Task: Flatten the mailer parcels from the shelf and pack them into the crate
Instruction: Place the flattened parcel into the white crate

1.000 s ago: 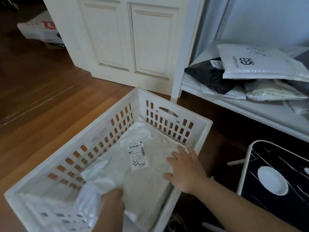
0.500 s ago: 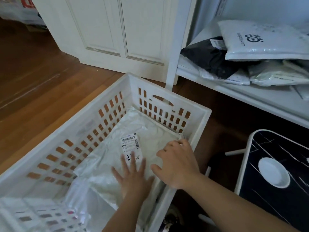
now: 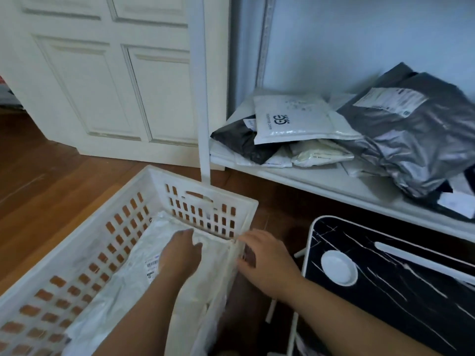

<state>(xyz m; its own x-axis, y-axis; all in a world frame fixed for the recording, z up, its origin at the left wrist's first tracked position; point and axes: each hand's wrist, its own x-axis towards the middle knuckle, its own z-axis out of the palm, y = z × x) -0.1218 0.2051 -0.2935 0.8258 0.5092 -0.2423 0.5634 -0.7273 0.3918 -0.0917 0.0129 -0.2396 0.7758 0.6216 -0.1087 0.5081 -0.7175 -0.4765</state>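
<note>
Packing step: our left hand (image 3: 180,255) presses flat the white mailer (image 3: 133,273) in the crate (image 3: 205,192); right hand (image 3: 267,263) open at its rim. Next: shelf parcels (image 3: 293,119) ahead.

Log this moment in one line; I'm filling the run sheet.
left hand presses white mailer flat in crate | right hand at crate's right wall | more parcels on shelf

Your left hand (image 3: 180,255) covers half the shipping label (image 3: 152,265) on the white mailer (image 3: 144,253); its print is too small to read. The crate (image 3: 77,227) runs off the lower left of the frame. The grey mailer (image 3: 416,140) is cut off at the right edge.
</note>
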